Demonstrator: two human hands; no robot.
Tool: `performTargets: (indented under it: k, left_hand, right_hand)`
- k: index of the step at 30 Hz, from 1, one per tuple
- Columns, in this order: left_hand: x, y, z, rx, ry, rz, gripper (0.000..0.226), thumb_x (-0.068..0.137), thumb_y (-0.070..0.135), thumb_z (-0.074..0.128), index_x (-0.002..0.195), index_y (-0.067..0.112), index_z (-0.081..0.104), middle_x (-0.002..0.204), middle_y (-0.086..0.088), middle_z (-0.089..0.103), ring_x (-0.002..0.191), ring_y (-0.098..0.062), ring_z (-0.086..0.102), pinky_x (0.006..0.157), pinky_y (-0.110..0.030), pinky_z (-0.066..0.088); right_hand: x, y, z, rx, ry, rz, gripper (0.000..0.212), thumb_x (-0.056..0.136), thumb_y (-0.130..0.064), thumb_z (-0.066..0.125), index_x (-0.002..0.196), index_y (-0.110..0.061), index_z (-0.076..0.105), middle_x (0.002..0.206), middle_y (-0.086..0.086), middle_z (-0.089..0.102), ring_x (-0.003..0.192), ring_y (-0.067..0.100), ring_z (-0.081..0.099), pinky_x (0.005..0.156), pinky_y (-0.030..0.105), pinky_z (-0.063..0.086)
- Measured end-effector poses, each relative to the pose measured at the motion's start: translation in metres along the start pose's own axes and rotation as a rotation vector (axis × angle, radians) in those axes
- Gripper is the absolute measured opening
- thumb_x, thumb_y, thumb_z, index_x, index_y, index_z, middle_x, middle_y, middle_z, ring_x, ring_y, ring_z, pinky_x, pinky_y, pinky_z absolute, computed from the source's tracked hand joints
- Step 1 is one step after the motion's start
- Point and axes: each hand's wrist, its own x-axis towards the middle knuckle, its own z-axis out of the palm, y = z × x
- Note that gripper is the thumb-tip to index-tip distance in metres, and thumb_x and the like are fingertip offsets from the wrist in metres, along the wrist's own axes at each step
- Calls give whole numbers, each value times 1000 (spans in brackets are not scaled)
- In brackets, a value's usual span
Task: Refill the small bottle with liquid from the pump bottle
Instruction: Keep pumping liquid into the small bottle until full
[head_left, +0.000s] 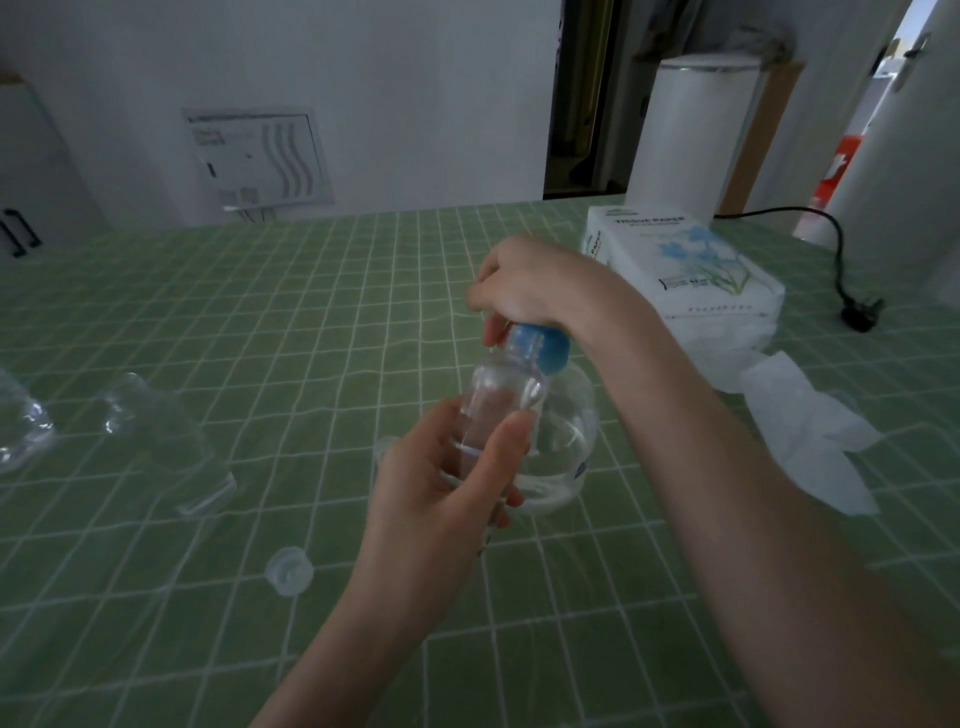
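My left hand grips a small clear bottle, held upright with its open neck just under the blue pump head. Behind it stands the round clear pump bottle, with clear liquid in its lower part. My right hand is curled over the top of the blue pump head from above. A little clear liquid shows in the small bottle. A small clear cap lies on the green checked table, left of my left forearm.
Two more clear bottles lie on their sides at the left, a larger one and another at the frame edge. A tissue paper pack with loose tissues sits at the right. A black plug and cable lie far right.
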Motion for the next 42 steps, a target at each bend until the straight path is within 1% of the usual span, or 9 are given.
performTargets:
  k: [6,11,15,19,24,28,35,39,42]
  left_hand:
    - [0,-1,-1,9,-9,3,18,74,44,62,81,29,68,71,1,71,52,-5,61,46,-18,47]
    - [0,0,-1,5,-13,16,28,66,57,57,83,37,68,74,1,71,52,-6,61,47,-20,49]
    - [1,1,-1,9,1,13,22,70,48,65,79,28,68,65,2,69,50,-6,60,45,-18,46]
    - [2,1,-1,8,2,-1,22,72,45,59,80,27,68,67,0,70,50,-7,60,45,-19,47]
    - [0,0,0,5,8,-7,23,69,46,63,79,26,69,70,-2,71,49,-6,61,45,-18,47]
    - [1,0,0,14,-7,-10,18,72,45,60,83,32,67,73,0,71,52,-7,61,46,-19,48]
    - [1,2,1,-6,5,14,31,66,56,58,84,32,68,73,-5,71,50,-8,61,44,-20,45]
    - [1,2,0,9,-2,14,27,68,53,58,84,33,67,74,-3,71,52,-7,61,44,-20,47]
    - [1,1,0,4,-7,5,26,68,54,65,81,32,67,71,-1,71,50,-6,61,44,-19,46]
  right_hand:
    - [0,0,0,7,9,-13,30,97,-20,49,121,-4,59,109,12,70,100,26,67,85,33,49]
    - [0,-3,-7,-5,31,-33,31,95,-23,50,117,-4,62,103,12,73,94,25,69,64,27,44]
    - [1,-3,-5,-3,24,-36,29,96,-24,50,115,-5,62,102,12,72,95,25,69,69,28,46]
    - [3,-1,-3,8,27,-30,30,97,-22,49,117,-4,61,104,12,71,95,24,69,72,28,47]
    - [2,3,3,21,-2,-10,31,96,-19,47,119,-2,59,108,14,70,100,27,67,91,34,49]
    - [1,1,0,24,16,-17,31,96,-20,48,122,-4,57,109,13,68,99,26,66,85,34,49]
    - [-2,-5,-6,-11,41,-13,30,97,-20,48,118,-5,61,106,11,72,98,23,67,60,24,41]
    - [-1,-5,-5,-14,24,-3,30,96,-20,50,120,-4,61,107,10,71,91,20,64,59,23,39]
    - [-1,-3,-3,-3,12,6,32,96,-21,51,121,-4,60,108,11,70,99,24,66,70,30,45]
